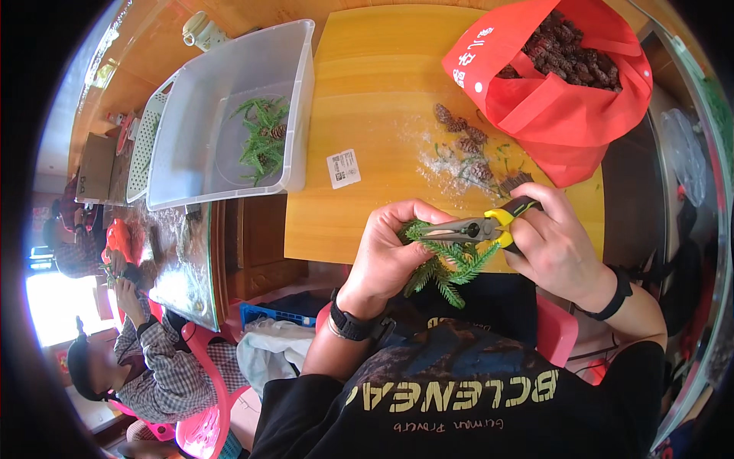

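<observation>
My left hand (pixel 388 249) is closed on a green artificial pine sprig (pixel 447 271), whose needled tips hang below the fingers over the table's near edge. In my right hand (pixel 554 249) is a pair of pliers (pixel 501 220) with yellow and black handles. Their long grey jaws reach left into the sprig beside my left fingertips; what the jaw tips touch is hidden among the needles. Beyond my hands, several brown pine cones (pixel 468 144) lie on the wooden table (pixel 367 99) amid white flakes and green bits.
A red bag (pixel 550 115) full of pine cones stands at the far right. To the left, a clear plastic bin (pixel 229 130) holds finished-looking green sprigs (pixel 264 141) with a cone. A white label (pixel 343 168) lies on the table. A person (pixel 157 359) sits at another table on the left.
</observation>
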The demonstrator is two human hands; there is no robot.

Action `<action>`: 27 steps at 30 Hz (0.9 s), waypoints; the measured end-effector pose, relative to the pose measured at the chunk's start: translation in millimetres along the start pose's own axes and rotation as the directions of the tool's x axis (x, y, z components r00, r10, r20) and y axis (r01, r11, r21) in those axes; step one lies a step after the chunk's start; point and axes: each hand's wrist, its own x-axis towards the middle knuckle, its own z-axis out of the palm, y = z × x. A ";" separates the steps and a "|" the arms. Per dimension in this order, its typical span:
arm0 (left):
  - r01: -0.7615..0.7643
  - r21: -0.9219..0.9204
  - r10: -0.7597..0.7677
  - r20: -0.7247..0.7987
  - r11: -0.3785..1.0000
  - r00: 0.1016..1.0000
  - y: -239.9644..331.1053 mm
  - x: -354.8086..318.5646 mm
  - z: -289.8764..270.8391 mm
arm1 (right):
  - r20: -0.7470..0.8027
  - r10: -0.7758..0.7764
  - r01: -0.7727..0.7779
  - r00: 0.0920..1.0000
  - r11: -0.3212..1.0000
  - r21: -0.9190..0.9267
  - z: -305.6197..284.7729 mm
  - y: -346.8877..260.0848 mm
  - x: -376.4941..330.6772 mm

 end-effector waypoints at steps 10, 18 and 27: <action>0.096 -0.037 -0.100 -0.132 0.995 0.986 1.8 1.5 4.2 | -0.073 -0.048 0.049 0.996 0.999 0.018 12.4 8.2 -1.2; 0.112 0.048 -0.103 -0.151 0.993 0.983 -2.7 4.5 -9.3 | -0.136 -0.026 0.042 0.990 0.993 0.111 20.8 19.0 3.9; 0.054 0.148 -0.030 -0.164 0.987 0.986 3.2 8.7 -13.3 | 0.130 0.410 -0.430 0.903 0.850 0.304 -3.0 32.9 -21.1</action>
